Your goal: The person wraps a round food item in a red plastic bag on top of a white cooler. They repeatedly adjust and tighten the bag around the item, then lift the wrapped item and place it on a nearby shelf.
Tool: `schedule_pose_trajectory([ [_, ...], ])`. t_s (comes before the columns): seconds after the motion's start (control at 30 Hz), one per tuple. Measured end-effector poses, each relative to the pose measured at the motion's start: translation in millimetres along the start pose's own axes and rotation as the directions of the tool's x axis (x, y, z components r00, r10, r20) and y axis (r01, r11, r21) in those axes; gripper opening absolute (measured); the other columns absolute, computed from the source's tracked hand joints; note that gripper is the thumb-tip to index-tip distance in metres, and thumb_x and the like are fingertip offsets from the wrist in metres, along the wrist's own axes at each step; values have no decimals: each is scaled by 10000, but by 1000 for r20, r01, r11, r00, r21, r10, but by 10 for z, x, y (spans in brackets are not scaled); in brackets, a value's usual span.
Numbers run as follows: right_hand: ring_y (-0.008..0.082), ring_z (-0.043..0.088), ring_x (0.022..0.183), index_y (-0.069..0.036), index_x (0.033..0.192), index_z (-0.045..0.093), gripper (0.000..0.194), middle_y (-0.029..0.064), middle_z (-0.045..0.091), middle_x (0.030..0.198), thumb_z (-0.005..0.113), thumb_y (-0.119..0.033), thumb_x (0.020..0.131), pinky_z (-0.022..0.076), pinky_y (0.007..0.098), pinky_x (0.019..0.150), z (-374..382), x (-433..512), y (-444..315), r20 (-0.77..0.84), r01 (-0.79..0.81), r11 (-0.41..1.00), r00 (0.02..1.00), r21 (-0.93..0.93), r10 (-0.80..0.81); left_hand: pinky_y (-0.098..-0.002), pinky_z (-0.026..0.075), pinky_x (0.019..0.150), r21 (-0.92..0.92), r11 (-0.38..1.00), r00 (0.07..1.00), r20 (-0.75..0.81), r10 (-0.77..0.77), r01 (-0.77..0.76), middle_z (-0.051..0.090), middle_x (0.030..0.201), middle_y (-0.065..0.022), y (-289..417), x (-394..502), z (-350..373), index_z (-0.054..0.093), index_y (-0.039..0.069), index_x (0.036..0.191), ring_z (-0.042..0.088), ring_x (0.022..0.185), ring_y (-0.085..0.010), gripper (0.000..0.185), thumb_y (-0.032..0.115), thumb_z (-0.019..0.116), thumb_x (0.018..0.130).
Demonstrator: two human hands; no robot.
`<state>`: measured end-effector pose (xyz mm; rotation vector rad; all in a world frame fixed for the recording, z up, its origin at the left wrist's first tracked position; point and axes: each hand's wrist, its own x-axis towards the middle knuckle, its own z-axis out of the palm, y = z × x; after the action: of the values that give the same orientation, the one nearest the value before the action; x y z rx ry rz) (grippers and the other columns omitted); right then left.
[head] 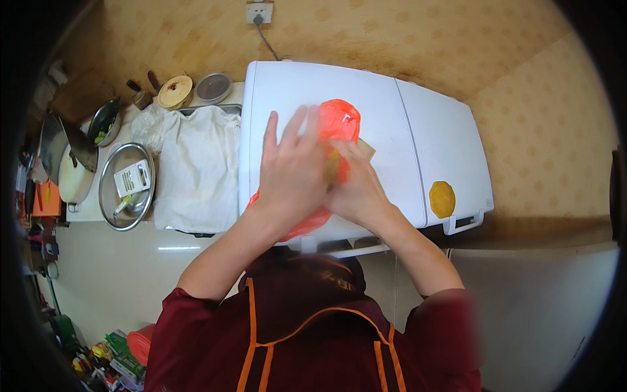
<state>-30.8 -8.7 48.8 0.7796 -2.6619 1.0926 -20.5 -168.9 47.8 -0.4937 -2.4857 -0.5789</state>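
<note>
Both hands are over a white chest freezer lid (382, 122), and motion blurs them. My left hand (294, 171) is spread, palm down, beside a red plastic bag (339, 117). My right hand (355, 183) lies against it, fingers bent toward a blurred yellowish thing (332, 166) between the hands; whether either hand grips it I cannot tell. More red plastic shows under my left wrist. A flat beige piece (366, 148) sticks out behind my right fingers. Farther right on the lid, near its front edge, lies a yellow-brown round, many-sided object (442, 199).
Left of the freezer, a white cloth (198, 171) covers a tray. Beyond it stand a steel bowl (153, 196) holding a white grater (132, 179), lidded containers (214, 88) and a pot (76, 176). A plugged-in cord (267, 39) runs down the wall behind the freezer.
</note>
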Motion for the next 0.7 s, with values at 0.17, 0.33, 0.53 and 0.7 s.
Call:
schedule_pose_trajectory([
  [0.17, 367, 625, 1103, -23, 1271, 640, 626, 160, 688, 1095, 806, 3, 668, 514, 461, 951, 173, -20, 89, -38, 34, 998, 999, 44, -32, -640, 271, 1263, 44, 998, 999, -4, 34, -34, 542, 1579, -223, -52, -87, -18, 743, -34, 982, 475, 1485, -380, 254, 94, 744, 762],
  [0.33, 348, 620, 1105, -13, 1258, 674, 625, 151, 690, 1097, 764, 43, 643, 516, 443, 938, 280, -40, 187, -126, 102, 995, 987, 15, -99, -700, 303, 1221, 20, 995, 987, -124, 104, -102, 607, 1474, -258, -72, -107, 12, 680, -46, 780, 556, 1386, -421, 152, 85, 755, 762],
  [0.53, 337, 625, 1019, -53, 1092, 747, 459, 129, 695, 974, 774, 31, 642, 525, 438, 866, 238, -77, 197, -132, 62, 998, 990, 32, -58, -675, 327, 1221, 48, 989, 985, -97, 143, -139, 616, 1488, -229, -91, -160, -4, 707, -36, 875, 573, 1373, -409, 185, 91, 777, 761],
  [0.7, 326, 644, 895, -42, 990, 747, 350, 114, 680, 831, 774, 21, 646, 528, 439, 785, 222, -81, 212, -85, 133, 990, 987, -52, -137, -617, 379, 1218, -107, 993, 999, -3, 43, -43, 623, 1521, -186, -209, -254, -104, 778, 13, 1127, 574, 1394, -408, 387, 101, 810, 751],
])
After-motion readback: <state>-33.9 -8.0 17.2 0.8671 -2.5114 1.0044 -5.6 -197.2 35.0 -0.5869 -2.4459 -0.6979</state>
